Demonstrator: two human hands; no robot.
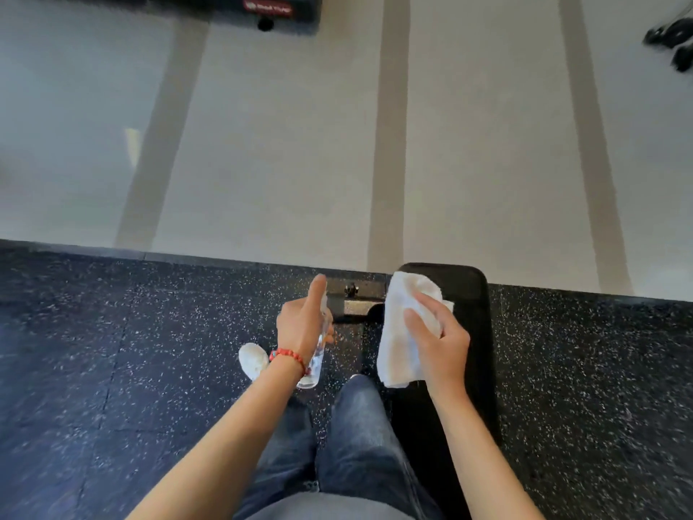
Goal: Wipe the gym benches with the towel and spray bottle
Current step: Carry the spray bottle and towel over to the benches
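Observation:
A black padded gym bench [474, 313] runs away from me at the lower right, over speckled rubber floor. On its left side lies a white towel [399, 332], and my right hand [438, 339] presses on the towel with the fingers curled over its upper part. To the left of the bench, my left hand [303, 324] grips a clear spray bottle [313, 365] above the floor, its index finger stretched out on top. The bottle's lower part shows below the wrist, which wears a red bead bracelet.
The bench's metal base and knob [352, 298] sit between my hands. My legs in jeans [356, 444] and a white shoe [253, 360] stand left of the bench. Beyond the dark floor lies pale flooring with grey stripes; dark equipment [262, 11] stands far off, dumbbells [671, 39] at top right.

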